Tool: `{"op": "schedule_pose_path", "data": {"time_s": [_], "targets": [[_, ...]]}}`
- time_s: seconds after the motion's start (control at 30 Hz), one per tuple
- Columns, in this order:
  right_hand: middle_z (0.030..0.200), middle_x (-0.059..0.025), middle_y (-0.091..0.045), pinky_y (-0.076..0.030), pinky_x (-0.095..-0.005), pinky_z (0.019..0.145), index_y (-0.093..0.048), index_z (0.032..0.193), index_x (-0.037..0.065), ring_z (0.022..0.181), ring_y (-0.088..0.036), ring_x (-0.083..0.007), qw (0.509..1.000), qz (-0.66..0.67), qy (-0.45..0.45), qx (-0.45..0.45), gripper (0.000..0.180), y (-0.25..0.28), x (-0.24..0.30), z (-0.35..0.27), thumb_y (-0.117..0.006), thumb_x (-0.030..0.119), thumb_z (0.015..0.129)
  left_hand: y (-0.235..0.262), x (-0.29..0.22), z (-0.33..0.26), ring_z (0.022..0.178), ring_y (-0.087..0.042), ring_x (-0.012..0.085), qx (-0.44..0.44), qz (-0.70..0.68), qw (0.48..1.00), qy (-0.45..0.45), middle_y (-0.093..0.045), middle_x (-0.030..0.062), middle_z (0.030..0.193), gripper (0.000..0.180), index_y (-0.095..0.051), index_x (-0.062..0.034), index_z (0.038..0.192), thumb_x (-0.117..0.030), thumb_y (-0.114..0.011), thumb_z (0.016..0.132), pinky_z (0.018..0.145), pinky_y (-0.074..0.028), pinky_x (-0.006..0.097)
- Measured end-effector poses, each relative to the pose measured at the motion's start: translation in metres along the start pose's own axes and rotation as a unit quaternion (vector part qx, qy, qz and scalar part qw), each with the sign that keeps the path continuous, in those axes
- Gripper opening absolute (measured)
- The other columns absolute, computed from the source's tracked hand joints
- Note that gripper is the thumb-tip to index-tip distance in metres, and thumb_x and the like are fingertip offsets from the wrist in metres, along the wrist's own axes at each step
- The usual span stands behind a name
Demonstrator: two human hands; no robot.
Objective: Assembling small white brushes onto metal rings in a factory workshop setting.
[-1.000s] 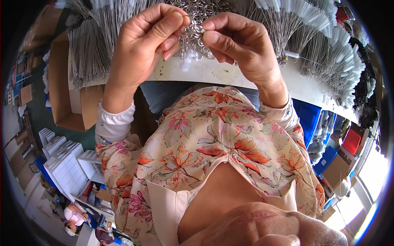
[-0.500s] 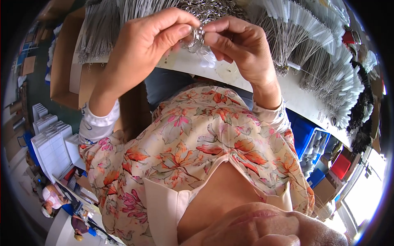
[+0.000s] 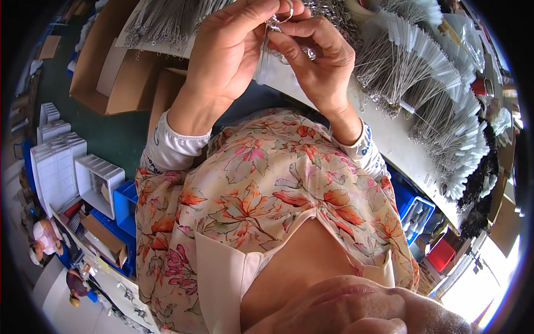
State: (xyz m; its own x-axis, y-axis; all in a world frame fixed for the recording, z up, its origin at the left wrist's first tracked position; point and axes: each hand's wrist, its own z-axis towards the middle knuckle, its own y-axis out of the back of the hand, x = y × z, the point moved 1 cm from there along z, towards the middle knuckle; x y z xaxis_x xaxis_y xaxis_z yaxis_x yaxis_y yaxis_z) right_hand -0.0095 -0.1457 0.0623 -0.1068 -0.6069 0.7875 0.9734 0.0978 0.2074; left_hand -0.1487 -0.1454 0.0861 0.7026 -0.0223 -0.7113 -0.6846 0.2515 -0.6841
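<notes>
Your left hand [image 3: 228,67] and right hand [image 3: 320,61] both have fingers pinching a small metal ring [image 3: 281,14], wire brushes [image 3: 423,83] piled just beyond on the worktop [image 3: 389,139].

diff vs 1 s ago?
Both hands, left and right, rose toward the picture's top and drew closer, now pinching one metal ring instead of a ring cluster. The brush bundles on the table stayed put.

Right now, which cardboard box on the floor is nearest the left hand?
The narrow brown box standing just beside the left hand's wrist; the wider open box lies farther left.
</notes>
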Motion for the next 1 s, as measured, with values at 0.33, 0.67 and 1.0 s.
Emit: {"op": "schedule_pose_path", "data": {"time_s": [0.33,0.67,1.0], "targets": [[0.091,-0.0082,-0.066,-0.049,-0.028,0.076,-0.065,0.096,0.004,0.083,-0.063,-0.018,0.997,-0.035,-0.044,0.053,0.027,-0.017,-0.016,-0.011,-0.075,0.007,0.071,0.037,-0.069,-0.032,0.078,-0.063,0.0195,-0.069,0.159,0.978,-0.112,-0.065,0.0129,0.091,0.018,-0.063,0.0026,0.091,-0.012,-0.053,0.091,0.072,-0.051,0.032],[0.082,-0.0038,-0.066,-0.047,-0.0201,0.062,-0.065,0.095,-0.001,0.068,-0.06,-0.0072,0.909,0.03,-0.362,0.203,0.013,-0.017,-0.055,-0.076,-0.063,0.003,0.082,0.262,0.008,-0.14,0.065,-0.061,0.0171,-0.22,0.578,0.783,0.071,-0.063,0.0085,0.074,0.02,-0.06,-0.0012,0.087,-0.018,-0.05,0.091,0.06,-0.048,0.03],[0.08,-0.0003,-0.064,-0.046,-0.0183,0.062,-0.065,0.098,0.002,0.068,-0.057,-0.0046,0.872,0.009,-0.441,0.212,0.015,0.002,-0.056,-0.083,-0.064,0.005,0.084,0.427,0.256,-0.199,0.078,-0.065,0.027,-0.202,0.748,0.594,0.217,-0.066,0.0119,0.086,0.02,-0.06,-0.0056,0.101,-0.015,-0.051,0.086,0.069,-0.051,0.036]]}}
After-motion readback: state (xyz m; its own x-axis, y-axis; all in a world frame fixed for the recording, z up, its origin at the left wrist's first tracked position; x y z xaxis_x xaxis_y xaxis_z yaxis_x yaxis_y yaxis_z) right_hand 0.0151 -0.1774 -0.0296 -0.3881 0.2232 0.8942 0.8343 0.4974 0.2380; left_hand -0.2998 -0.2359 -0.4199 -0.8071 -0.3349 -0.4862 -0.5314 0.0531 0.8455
